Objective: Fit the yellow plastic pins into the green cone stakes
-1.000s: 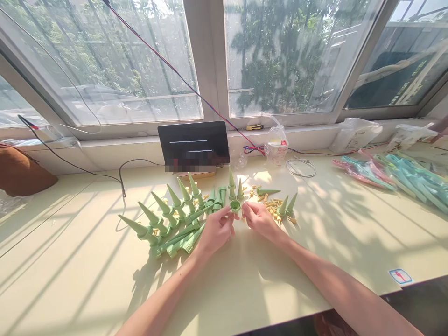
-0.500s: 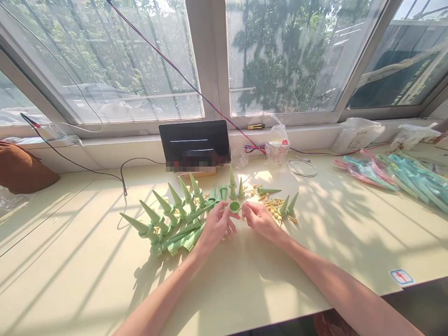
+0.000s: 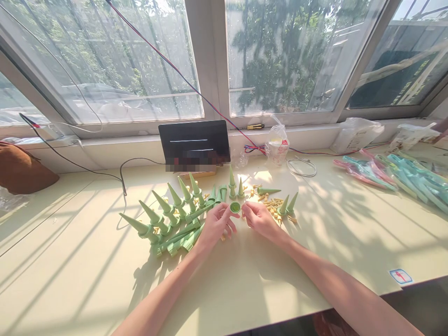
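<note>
Between thumb and fingers, my left hand (image 3: pixel 216 223) grips a hollow green plastic cone (image 3: pixel 235 207), its round open end turned up toward me. Just right of that opening is my right hand (image 3: pixel 262 220), fingertips pinched together; whatever they hold is hidden or too small to make out. Left of my hands, a slanting row of pointed green cones (image 3: pixel 163 201) stands on the table, with loose green tubes (image 3: pixel 180 238) lying in front. Small yellow pegs (image 3: pixel 273 205) are heaped beyond my right hand, beside two upright green cones (image 3: pixel 291 203). Another cone (image 3: pixel 269 191) lies on its side.
A dark tablet-like screen (image 3: pixel 194 143) leans at the back of the table (image 3: pixel 315 270). Right of it are a bagged cup (image 3: pixel 277 147) and a coiled white cable (image 3: pixel 301 168). Wrapped pink and teal plastic pieces (image 3: pixel 413 179) lie far right; a brown bag (image 3: pixel 26 167) sits far left.
The green cone's open end has tilted slightly in my left hand. Both hands otherwise stay in nearly the same place.
</note>
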{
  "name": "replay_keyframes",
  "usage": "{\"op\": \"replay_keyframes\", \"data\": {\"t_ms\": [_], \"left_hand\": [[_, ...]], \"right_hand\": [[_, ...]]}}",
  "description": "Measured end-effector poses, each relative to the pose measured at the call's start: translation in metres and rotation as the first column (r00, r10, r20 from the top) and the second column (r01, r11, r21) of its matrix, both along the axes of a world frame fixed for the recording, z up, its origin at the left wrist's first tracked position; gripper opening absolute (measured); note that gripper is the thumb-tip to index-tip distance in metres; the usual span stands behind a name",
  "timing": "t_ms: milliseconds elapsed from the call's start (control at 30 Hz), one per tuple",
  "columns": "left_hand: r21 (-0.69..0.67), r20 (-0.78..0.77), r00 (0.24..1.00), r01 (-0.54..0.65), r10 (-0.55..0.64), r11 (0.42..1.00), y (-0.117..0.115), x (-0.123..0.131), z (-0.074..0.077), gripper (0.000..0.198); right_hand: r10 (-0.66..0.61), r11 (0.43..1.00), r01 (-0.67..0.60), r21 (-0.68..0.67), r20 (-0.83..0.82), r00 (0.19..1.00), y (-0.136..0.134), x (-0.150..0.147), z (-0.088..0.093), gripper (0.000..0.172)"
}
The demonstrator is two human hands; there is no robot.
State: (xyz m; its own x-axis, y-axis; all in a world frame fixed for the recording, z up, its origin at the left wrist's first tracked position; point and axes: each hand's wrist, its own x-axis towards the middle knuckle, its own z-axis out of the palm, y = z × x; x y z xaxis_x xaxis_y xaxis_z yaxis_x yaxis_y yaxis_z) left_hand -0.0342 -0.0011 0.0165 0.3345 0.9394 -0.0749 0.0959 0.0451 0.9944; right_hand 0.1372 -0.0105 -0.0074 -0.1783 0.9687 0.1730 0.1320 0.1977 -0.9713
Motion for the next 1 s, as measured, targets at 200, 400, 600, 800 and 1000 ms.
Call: {"op": "replay_keyframes", "data": {"t_ms": [200,400,600,800,1000], "left_hand": [[-0.008,-0.004,1.000,0.004,-0.004,1.000,0.0003,0.0000,0.0008,0.049],[-0.027,-0.034,0.999,0.026,-0.026,0.999,0.0040,-0.0034,-0.0051,0.053],[-0.023,-0.036,0.998,0.050,-0.051,0.998,0.0043,-0.0050,-0.0053,0.052],[-0.018,-0.045,0.997,0.067,-0.068,0.998,0.0035,-0.0054,-0.0034,0.050],[-0.033,-0.051,0.997,0.052,-0.054,0.998,0.0027,-0.0046,-0.0004,0.050]], "right_hand": [[0.000,1.000,0.000,-0.001,-0.008,1.000,0.0002,0.0003,-0.0007,0.045],[-0.003,1.000,0.003,-0.006,-0.008,1.000,-0.0003,0.0006,0.0005,0.043],[0.003,1.000,-0.003,0.009,0.003,1.000,0.0007,0.0012,-0.0012,0.042],[0.002,1.000,-0.002,0.013,0.020,1.000,0.0009,0.0019,-0.0013,0.041],[0.006,1.000,-0.006,0.006,0.005,1.000,0.0006,0.0020,-0.0011,0.040]]}}
